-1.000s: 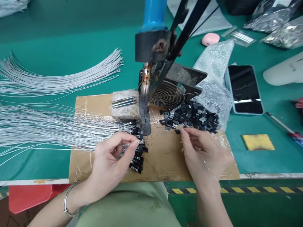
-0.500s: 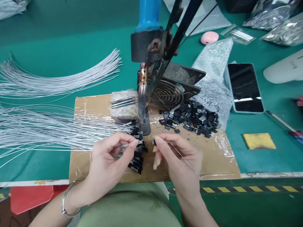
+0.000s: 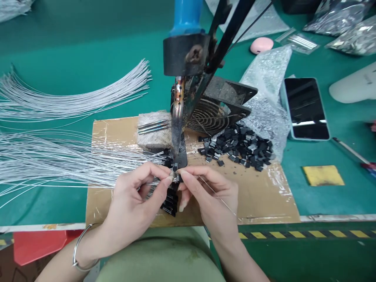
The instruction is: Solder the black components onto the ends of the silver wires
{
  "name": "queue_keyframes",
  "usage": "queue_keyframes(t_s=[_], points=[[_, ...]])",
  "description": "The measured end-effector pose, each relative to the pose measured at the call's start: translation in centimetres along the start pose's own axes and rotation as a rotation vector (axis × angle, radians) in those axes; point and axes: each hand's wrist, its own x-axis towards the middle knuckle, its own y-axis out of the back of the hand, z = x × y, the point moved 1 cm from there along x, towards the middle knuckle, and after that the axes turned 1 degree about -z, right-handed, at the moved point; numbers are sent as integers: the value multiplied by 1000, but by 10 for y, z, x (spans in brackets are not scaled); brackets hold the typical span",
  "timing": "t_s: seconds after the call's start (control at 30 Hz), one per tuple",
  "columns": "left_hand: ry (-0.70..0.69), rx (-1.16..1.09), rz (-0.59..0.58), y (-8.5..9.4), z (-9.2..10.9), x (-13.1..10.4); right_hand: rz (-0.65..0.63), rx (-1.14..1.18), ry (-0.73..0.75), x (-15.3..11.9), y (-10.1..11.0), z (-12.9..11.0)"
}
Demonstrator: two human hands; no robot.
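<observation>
My left hand pinches the end of a thin grey wire between thumb and forefinger. Opposite it, my right hand is closed on a small black connector with metal pins, mostly covered by the fingertips. A thin strand of what looks like solder wire also runs through the right hand. Both sets of fingertips nearly meet just below the tip of the soldering iron, which hangs downward. Under and behind the left hand lie grey wires with black connectors on their ends.
Loose black connectors are heaped on the cardboard, right of the iron. Behind stands a fan. A wrapped block, another wire bundle, a phone and a yellow sponge lie around.
My right hand has moved left, bringing the connector up to the wire end in my left hand. The left hand has barely moved.
</observation>
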Motion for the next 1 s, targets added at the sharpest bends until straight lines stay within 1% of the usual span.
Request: queue_keyframes(t_s=[0.27,0.53,0.6,0.67,0.77,0.8,0.87,0.93,1.0], points=[[-17,-12,-10,-1,7,4,1,-50,33,-1,1,0],[-7,-44,-7,-3,9,5,-1,-62,39,-1,-1,3],[-3,-61,-9,-3,9,5,16,-125,76,-2,0,3],[-1,-67,-2,-3,9,6,40,-249,166,-3,4,1],[5,-53,22,-3,8,9,2,-397,298,-7,10,-1],[6,-45,27,-3,7,10,-24,-407,309,-8,11,-1],[10,-29,22,-3,7,11,-54,-389,284,-10,13,-1],[11,-19,18,-2,7,13,-13,-373,259,-11,13,0],[22,-17,23,-2,8,15,40,-373,277,-11,12,0]])
